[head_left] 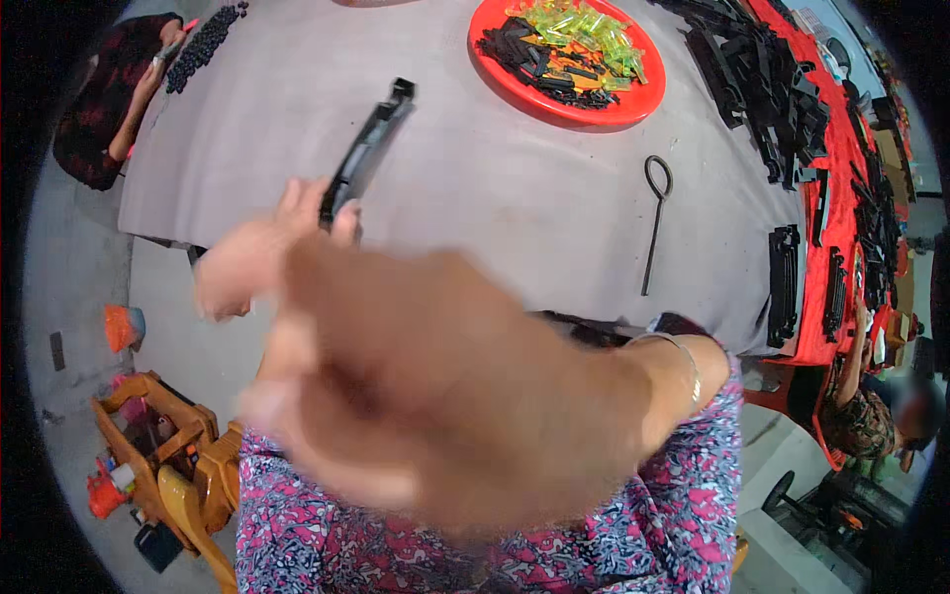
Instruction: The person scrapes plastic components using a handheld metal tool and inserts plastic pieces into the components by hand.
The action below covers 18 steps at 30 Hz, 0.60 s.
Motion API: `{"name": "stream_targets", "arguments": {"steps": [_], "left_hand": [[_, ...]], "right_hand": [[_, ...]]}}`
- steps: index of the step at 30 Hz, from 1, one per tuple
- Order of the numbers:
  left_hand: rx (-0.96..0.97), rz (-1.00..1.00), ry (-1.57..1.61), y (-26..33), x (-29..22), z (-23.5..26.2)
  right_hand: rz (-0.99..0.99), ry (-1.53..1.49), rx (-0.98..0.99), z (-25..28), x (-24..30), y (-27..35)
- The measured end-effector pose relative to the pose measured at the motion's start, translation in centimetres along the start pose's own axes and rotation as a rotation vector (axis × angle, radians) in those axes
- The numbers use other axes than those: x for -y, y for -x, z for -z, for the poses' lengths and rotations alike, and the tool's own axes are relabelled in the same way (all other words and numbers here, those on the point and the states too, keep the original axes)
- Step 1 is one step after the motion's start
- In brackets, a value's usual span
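Note:
A long, narrow black plastic part [371, 144] slants up and away over the grey-covered table, its lower end between the fingers of my left hand [259, 259]. My right hand [426, 376] sweeps close in front, large and smeared by motion, with a thin bracelet [693, 364] at its wrist. It covers much of my left hand and wrist; its fingers cannot be made out. To the right lies a metal rod with a looped end [654, 223]. Beyond it, a red round tray [574, 117] holds yellow-green clear plastic pieces [594, 38] and small black pieces [529, 59].
Black plastic parts are heaped [762, 94] at the table's right, with a neat stack [784, 282] nearer. A red cloth [819, 307] runs beside them. One person [109, 109] works at the far left near small dark pieces [206, 45]; another [871, 416] sits at right. Wooden chair [173, 445] at left.

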<state>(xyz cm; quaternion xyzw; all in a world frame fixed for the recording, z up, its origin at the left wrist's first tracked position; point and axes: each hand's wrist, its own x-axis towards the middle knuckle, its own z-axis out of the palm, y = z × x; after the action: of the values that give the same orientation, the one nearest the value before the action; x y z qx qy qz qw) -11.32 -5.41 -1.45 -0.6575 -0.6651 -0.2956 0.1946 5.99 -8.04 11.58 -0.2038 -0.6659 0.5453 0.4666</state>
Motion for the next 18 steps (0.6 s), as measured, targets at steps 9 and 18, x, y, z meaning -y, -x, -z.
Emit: {"name": "stream_targets", "arguments": {"steps": [9, 18], "left_hand": [[0.161, 0.129, 0.211, -1.2, 7.8, -2.2], [0.009, 0.160, 0.080, -0.7, 7.2, -2.6]], "right_hand": [[0.128, 0.066, -0.082, -1.1, 2.9, 0.8], [-0.547, -0.064, 0.375, 2.5, 8.4, 1.6]]}}
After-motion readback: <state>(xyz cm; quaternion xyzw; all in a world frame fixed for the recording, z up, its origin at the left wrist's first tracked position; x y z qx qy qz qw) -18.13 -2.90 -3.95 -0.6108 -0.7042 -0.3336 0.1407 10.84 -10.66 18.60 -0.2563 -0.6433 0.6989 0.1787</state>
